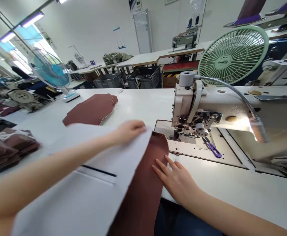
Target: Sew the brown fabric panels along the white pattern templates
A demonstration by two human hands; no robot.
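Note:
A large white sheet (94, 183) with a dark narrow slot lies tilted across the left front. Gripping its far right corner is my left hand (131, 130), slightly blurred, fingers curled at the edge. Under the sheet's right edge shows a brown leather-like panel (145, 177). My right hand (176, 175) rests on that panel's right border, palm down and fingers spread. Just beyond both hands stands the sewing machine (187, 108), its needle area right of the panel's far end. Purple-handled snips (212, 147) lie on the machine bed.
More brown panels (91, 108) are stacked behind the sheet. Tied bundles of brown pieces (8, 149) sit at the left. A blue fan (57, 75) stands at the back left, a green fan (233, 57) behind the machine. Grey crates (144, 78) stand beyond the white table (138, 105).

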